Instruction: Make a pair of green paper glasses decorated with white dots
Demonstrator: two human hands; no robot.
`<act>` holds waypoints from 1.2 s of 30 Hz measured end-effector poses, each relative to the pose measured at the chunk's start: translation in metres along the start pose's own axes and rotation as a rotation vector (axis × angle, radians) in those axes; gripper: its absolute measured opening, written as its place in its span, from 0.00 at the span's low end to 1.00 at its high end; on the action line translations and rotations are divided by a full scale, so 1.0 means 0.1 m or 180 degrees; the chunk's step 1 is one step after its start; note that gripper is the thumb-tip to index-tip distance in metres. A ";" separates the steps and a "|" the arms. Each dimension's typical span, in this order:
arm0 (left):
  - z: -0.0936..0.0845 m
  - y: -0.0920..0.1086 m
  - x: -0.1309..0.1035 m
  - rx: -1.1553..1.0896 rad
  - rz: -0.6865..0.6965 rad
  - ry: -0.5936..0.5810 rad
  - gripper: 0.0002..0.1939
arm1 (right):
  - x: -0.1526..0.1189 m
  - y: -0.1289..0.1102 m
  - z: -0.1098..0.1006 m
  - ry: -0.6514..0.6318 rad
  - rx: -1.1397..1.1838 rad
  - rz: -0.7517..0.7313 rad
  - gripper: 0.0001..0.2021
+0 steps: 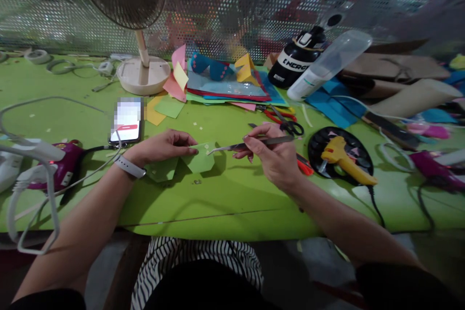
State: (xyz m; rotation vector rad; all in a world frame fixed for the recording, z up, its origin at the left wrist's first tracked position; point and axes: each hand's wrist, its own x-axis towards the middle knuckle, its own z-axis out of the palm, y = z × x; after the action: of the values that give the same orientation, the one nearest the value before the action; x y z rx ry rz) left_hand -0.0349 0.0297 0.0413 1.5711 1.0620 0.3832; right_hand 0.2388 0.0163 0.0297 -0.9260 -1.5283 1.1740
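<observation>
Between the fingers and thumb of my left hand point(169, 146) is a piece of light green folded paper point(199, 161), raised a little over the green table. A small pale square point(207, 147) shows near its upper edge. My right hand point(271, 155) is closed round a pair of curved metal tweezers point(236, 147). Their bent tips are at the paper's right part, close to the pale square; whether they touch it I cannot tell. Below the paper some tiny bits point(197, 182) lie on the table.
A yellow glue gun point(336, 155) rests on a round black tray point(314, 143) at the right. Scissors point(290, 126) lie behind my right hand. A phone point(126, 121), a fan point(143, 75), coloured paper sheets point(225, 88), a black bottle point(292, 65) and cables surround the green table point(225, 203).
</observation>
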 end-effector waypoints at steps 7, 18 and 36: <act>-0.01 0.00 -0.02 -0.0072 0.0052 0.0004 0.17 | 0.04 0.07 0.02 0.0005 0.0135 0.0238 0.14; 0.01 0.03 -0.05 -0.0246 0.0110 0.0013 0.14 | 0.05 0.11 0.02 0.0065 0.0108 0.0221 0.14; 0.01 0.07 -0.07 -0.0318 0.0102 0.0075 0.14 | 0.06 0.10 -0.01 0.0101 0.0223 0.0207 0.14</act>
State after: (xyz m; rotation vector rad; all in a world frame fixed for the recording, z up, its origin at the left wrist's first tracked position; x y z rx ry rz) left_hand -0.0346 0.0238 0.0495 1.4994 1.0213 0.4708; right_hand 0.2386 0.0244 0.0218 -0.9493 -1.4322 1.2456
